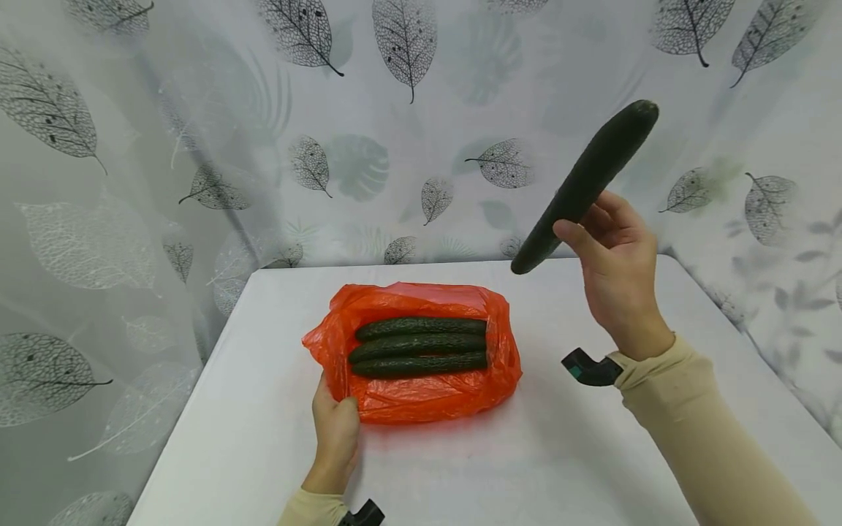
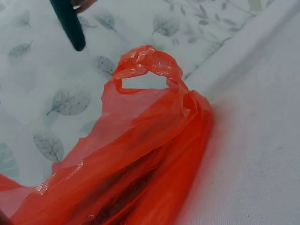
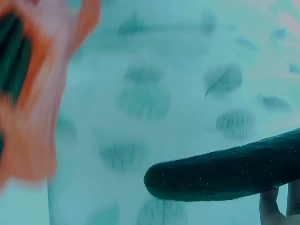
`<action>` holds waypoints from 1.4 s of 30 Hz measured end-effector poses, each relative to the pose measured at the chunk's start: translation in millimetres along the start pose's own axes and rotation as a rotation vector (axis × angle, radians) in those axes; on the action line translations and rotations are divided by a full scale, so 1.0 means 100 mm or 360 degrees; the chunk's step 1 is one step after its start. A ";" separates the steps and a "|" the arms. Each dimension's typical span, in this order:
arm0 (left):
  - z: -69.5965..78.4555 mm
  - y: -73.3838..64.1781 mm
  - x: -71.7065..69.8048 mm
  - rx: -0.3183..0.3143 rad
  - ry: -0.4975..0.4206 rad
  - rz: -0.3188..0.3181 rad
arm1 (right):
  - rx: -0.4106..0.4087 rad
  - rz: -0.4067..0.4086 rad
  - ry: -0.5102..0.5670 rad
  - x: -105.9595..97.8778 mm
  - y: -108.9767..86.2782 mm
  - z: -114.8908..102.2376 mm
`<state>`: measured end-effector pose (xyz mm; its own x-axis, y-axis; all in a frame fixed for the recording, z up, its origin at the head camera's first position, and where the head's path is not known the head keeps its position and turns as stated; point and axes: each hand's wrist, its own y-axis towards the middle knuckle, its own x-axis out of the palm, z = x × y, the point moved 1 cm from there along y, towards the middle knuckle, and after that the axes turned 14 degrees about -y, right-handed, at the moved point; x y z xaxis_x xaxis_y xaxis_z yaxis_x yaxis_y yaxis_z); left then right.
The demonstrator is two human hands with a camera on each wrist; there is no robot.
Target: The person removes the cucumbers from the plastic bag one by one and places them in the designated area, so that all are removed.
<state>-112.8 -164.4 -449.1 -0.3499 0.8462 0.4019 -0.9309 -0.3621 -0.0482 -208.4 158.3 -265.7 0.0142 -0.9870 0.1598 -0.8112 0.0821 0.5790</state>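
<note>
My right hand [image 1: 621, 274] holds a long dark green cucumber [image 1: 595, 172] in the air above the right back of the table, tilted with its upper end to the right. Thumb and fingers grip it around its lower half. Three more cucumbers [image 1: 421, 345] lie side by side in an open red plastic bag [image 1: 434, 409] on the table. At the bag's left front corner, my left hand [image 1: 337, 431] pinches the plastic, thumb on top. The left wrist view shows the bag's looped handle [image 2: 150, 58] standing up at its far end.
The bag rests on a white-covered table [image 1: 230, 416]. Behind and beside it hangs a pale curtain [image 1: 368, 219] printed with leaves. Each wrist carries a black camera mount, such as the right one [image 1: 592, 369].
</note>
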 end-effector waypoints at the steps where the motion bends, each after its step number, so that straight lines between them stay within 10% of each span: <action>1: 0.00 0.00 0.00 0.0000 0.0006 0.0005 | -0.0039 0.0017 -0.0040 -0.03 0.02 0.01; 11: -0.01 0.01 -0.02 0.0005 0.0029 0.0038 | -0.0417 0.0015 -0.1355 -0.46 0.00 0.31; 18: -0.02 0.00 -0.02 -0.0020 0.0048 0.0037 | -0.0492 -0.0213 -0.1899 -0.90 -0.09 0.68; 31: -0.04 0.00 -0.01 -0.0020 0.0022 0.0063 | -0.0323 -0.0685 -0.2400 -1.49 -0.19 1.12; 42: -0.04 -0.02 0.02 -0.0019 0.0062 0.0066 | -0.0115 -0.1012 -0.2453 -1.73 -0.30 1.40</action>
<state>-112.5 -160.2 -451.7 -0.3918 0.8452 0.3636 -0.9166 -0.3927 -0.0748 -268.8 307.4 -422.8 -0.2774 -0.0623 -0.9587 -0.8749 -0.3959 0.2788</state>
